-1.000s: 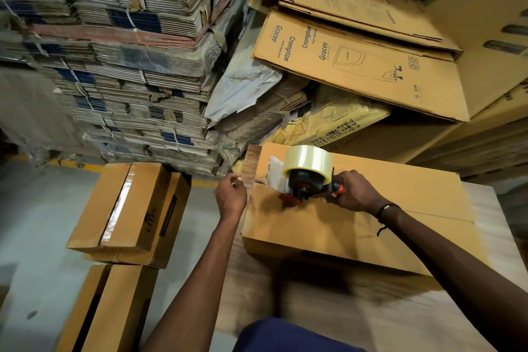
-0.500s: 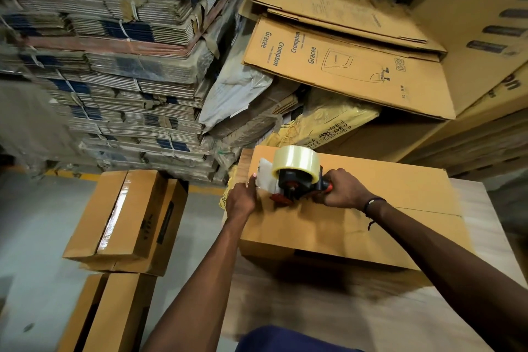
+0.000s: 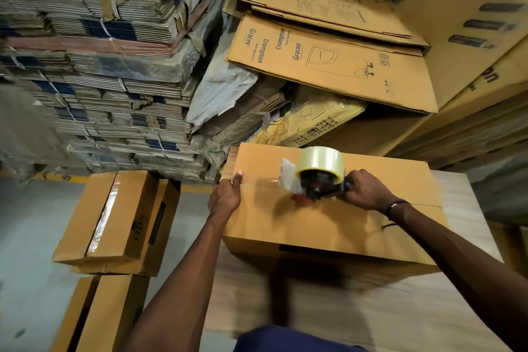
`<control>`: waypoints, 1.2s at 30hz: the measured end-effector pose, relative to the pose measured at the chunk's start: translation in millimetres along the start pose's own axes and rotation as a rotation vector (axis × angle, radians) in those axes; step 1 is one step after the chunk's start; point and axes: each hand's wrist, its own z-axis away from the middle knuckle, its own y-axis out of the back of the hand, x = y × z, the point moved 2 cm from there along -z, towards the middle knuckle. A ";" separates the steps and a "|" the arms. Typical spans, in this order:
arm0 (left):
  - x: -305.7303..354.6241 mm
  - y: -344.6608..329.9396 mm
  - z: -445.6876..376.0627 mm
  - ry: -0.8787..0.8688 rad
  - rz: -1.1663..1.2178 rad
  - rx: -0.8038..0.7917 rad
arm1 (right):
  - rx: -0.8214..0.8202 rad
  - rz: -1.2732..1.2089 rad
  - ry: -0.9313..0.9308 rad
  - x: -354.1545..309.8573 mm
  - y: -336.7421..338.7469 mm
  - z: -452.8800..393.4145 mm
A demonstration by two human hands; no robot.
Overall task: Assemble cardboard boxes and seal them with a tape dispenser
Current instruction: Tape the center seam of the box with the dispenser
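Note:
A closed brown cardboard box [image 3: 328, 226] lies on a wooden table [image 3: 357, 314]. My right hand [image 3: 364, 190] grips the handle of a black and red tape dispenser [image 3: 317, 177] with a clear tape roll, set on the box's top seam. A strip of clear tape runs from the dispenser left to the box's left edge. My left hand [image 3: 227, 197] grips that left edge, thumb pressing the tape end down onto the top.
Two taped boxes [image 3: 120, 223] are stacked on the grey floor to the left, a third [image 3: 94, 314] below them. Tall bundles of flattened cardboard [image 3: 100, 66] rise behind. Flat printed cartons [image 3: 328, 66] lean at the back right.
The dispenser has moved right along the seam, laying tape behind it. My left hand came to the box's left edge and now holds the tape end down.

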 end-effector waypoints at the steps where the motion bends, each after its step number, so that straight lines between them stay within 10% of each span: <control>1: 0.4 -0.5 1.4 -0.001 0.001 0.014 | 0.001 -0.012 -0.022 15.9 4.3 6.7; 7: 31.5 -15.2 33.8 -0.306 -0.272 0.278 | 0.006 -0.015 -0.057 46.0 12.0 26.3; 14: 93.7 -109.6 133.0 -0.724 -0.377 -0.035 | -0.028 -0.036 -0.055 37.0 16.2 33.4; 36: 73.7 -97.4 143.5 -0.808 -0.541 -0.004 | -0.057 -0.022 0.054 48.1 20.4 61.1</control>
